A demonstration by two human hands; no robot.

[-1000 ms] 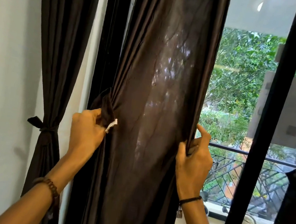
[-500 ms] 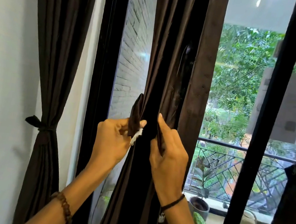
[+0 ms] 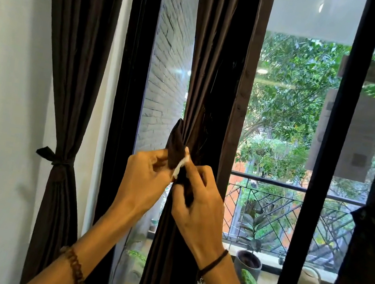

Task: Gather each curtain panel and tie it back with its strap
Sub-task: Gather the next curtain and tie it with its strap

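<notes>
Gathered now into a narrow bunch, the middle curtain panel (image 3: 217,85) had been spread wide across the glass a second earlier, and the right hand (image 3: 198,207) had crossed over from the panel's far edge to meet the left hand (image 3: 144,181). The panel hung in front of the window, between the dark window frame (image 3: 131,84) and the open pane, with its strap (image 3: 175,145) standing up as a dark loop at the bunch's left side.

The cloth looked thin, soft and light, with a slight sheen, so it would probably slip and spring back open unless kept squeezed. The best hold seemed to be at the bunch's waist, with the strap taken near its ends.

The left hand pinched the strap end, by the white tag (image 3: 179,168), between thumb and curled fingers. The right hand had its fingers curled round the gathered folds just below, with a dark strip under the thumb; whether that was the strap's other end was unclear. Both forearms rose from below, wrists nearly touching the cloth, a beaded bracelet (image 3: 74,268) on the left and a cord bracelet (image 3: 214,261) on the right.

Further left, another curtain panel (image 3: 76,63) hung already tied with a knotted strap (image 3: 54,160). Beyond the glass were a brick wall (image 3: 167,77) and a balcony railing (image 3: 285,186).
</notes>
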